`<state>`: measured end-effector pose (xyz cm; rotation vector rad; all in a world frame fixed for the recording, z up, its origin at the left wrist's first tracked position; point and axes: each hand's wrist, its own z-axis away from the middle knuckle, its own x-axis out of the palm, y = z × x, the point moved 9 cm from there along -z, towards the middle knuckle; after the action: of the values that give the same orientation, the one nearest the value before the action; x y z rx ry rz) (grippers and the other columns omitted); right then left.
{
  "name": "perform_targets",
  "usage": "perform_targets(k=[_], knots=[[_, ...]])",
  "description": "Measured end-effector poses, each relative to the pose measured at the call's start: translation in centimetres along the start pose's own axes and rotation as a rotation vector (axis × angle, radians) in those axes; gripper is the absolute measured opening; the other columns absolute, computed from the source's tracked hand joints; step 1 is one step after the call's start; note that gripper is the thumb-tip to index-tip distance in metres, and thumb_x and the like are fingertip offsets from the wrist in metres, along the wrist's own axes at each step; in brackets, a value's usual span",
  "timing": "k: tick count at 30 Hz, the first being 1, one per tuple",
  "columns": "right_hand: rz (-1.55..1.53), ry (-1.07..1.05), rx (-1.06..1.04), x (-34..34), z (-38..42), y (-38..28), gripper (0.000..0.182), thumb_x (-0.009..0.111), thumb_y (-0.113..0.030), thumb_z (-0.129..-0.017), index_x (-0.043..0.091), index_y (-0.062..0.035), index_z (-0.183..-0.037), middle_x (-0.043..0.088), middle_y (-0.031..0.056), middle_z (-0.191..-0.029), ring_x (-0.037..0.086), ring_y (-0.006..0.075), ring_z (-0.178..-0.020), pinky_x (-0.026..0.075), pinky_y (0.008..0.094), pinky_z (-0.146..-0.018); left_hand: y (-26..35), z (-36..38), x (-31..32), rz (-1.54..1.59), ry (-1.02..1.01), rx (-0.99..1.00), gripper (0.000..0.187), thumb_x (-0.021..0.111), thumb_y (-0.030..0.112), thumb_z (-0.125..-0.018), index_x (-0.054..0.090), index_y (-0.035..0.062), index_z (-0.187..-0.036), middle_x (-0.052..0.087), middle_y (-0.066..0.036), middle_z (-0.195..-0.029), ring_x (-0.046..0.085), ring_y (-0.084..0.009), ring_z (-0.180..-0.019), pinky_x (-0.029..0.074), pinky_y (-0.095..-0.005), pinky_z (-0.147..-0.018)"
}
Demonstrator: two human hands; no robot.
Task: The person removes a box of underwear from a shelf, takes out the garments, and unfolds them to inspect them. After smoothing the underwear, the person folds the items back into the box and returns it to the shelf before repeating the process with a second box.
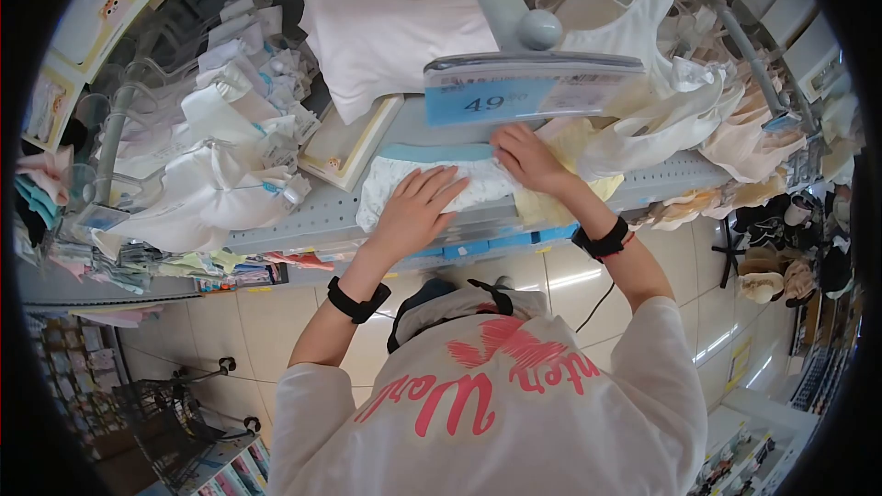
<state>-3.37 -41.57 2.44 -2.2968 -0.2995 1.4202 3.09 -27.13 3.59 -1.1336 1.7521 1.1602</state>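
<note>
White printed underpants with a light blue waistband lie flat on the perforated grey shelf. My left hand rests palm down across their middle, its fingers stretched out and slightly apart. At the right end of the waistband, my right hand has its fingers bent and closed on the fabric; the fingertips are partly hidden. A pale yellow garment lies beneath and beside my right hand. Just left of the underpants is a flat box with a cream border.
A blue and white price sign hangs from a grey rod above my hands. White garments hang at left, a pale pink top behind, and white tank tops at right. A black cart stands at lower left.
</note>
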Motion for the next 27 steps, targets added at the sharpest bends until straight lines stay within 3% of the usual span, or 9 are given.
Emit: perform_targets(k=[4,7,10,13,15,16,18,25,27], knots=[[0.058,0.116,-0.078,-2.7,-4.2,-0.2,0.019,0.058,-0.012,-0.078,0.057,-0.0036,-0.096,0.053,0.0132,-0.105,0.046,0.0358,-0.101,0.040,0.0415,-0.085,-1.0,-0.2,-1.2,0.005,0.102,-0.075,0.050,0.059,0.018,-0.079,0.043,0.0094,-0.126,0.044,-0.012,-0.127,0.041,-0.0308,-0.116,0.032,-0.0423,-0.100],[-0.244,-0.055,0.206,-2.8,-5.9,0.0,0.023,0.058,-0.010,-0.078,0.055,-0.0021,-0.100,0.054,0.0173,-0.105,0.049,0.0393,-0.098,0.041,0.0438,-0.083,-2.5,0.2,-1.8,0.060,0.213,-0.177,0.043,0.059,0.015,-0.079,0.047,0.0079,-0.120,0.045,-0.013,-0.124,0.042,-0.0335,-0.114,0.034,-0.0419,-0.097],[0.033,0.039,0.046,-3.3,-5.3,-1.9,0.027,0.057,-0.010,-0.079,0.053,-0.0011,-0.104,0.057,0.0196,-0.100,0.053,0.0401,-0.092,0.044,0.0435,-0.080,-3.0,1.0,-3.1,0.107,0.328,-0.239,0.033,0.058,0.010,-0.078,0.052,0.0055,-0.111,0.049,-0.013,-0.117,0.045,-0.0329,-0.109,0.036,-0.0410,-0.093],[0.187,0.168,0.013,-3.4,-2.2,-3.4,0.029,0.057,-0.013,-0.080,0.052,0.0000,-0.105,0.059,0.0200,-0.096,0.057,0.0380,-0.087,0.046,0.0416,-0.077,-2.5,2.9,-3.6,0.198,0.358,-0.309,0.025,0.058,0.005,-0.077,0.055,0.0031,-0.102,0.052,-0.012,-0.110,0.048,-0.0317,-0.104,0.039,-0.0386,-0.089],[-0.266,0.108,0.455,-2.1,1.0,-0.6,0.032,0.059,-0.017,-0.081,0.051,0.0003,-0.106,0.058,0.0180,-0.095,0.056,0.0362,-0.091,0.046,0.0399,-0.078,-3.9,4.8,-4.9,0.126,0.477,-0.425,0.022,0.057,0.006,-0.079,0.055,0.0010,-0.100,0.055,-0.012,-0.102,0.053,-0.0284,-0.095,0.042,-0.0356,-0.082],[-0.266,0.107,0.456,-1.4,1.9,-0.6,0.032,0.059,-0.017,-0.081,0.051,0.0003,-0.106,0.058,0.0180,-0.095,0.056,0.0362,-0.091,0.046,0.0399,-0.078,-4.4,5.8,-5.0,0.127,0.476,-0.426,0.022,0.057,0.006,-0.079,0.055,0.0010,-0.100,0.055,-0.012,-0.102,0.053,-0.0284,-0.095,0.042,-0.0356,-0.082],[-0.356,0.287,0.589,-0.8,4.0,1.2,0.030,0.061,-0.017,-0.079,0.052,-0.0003,-0.102,0.058,0.0163,-0.091,0.056,0.0340,-0.086,0.045,0.0388,-0.076,-8.3,9.6,-4.5,0.277,0.556,-0.791,0.021,0.057,0.009,-0.081,0.055,-0.0001,-0.100,0.056,-0.013,-0.098,0.057,-0.0243,-0.082,0.045,-0.0331,-0.072],[0.078,0.222,0.491,0.3,1.9,1.2,0.031,0.064,-0.015,-0.078,0.053,0.0004,-0.103,0.057,0.0120,-0.086,0.055,0.0221,-0.078,0.043,0.0289,-0.069,-10.1,9.6,-3.5,0.336,0.435,-0.945,0.026,0.064,0.014,-0.079,0.056,-0.0027,-0.097,0.055,-0.009,-0.074,0.052,-0.0160,-0.062,0.043,-0.0276,-0.059],[-0.670,0.282,0.640,1.8,2.6,2.5,0.023,0.063,-0.014,-0.080,0.054,-0.0015,-0.097,0.055,0.0044,-0.082,0.052,0.0118,-0.079,0.041,0.0241,-0.068,-11.2,9.1,-1.3,0.491,0.309,-0.892,0.027,0.067,0.015,-0.077,0.056,-0.0037,-0.094,0.055,-0.005,-0.070,0.050,-0.0119,-0.062,0.041,-0.0247,-0.058]])
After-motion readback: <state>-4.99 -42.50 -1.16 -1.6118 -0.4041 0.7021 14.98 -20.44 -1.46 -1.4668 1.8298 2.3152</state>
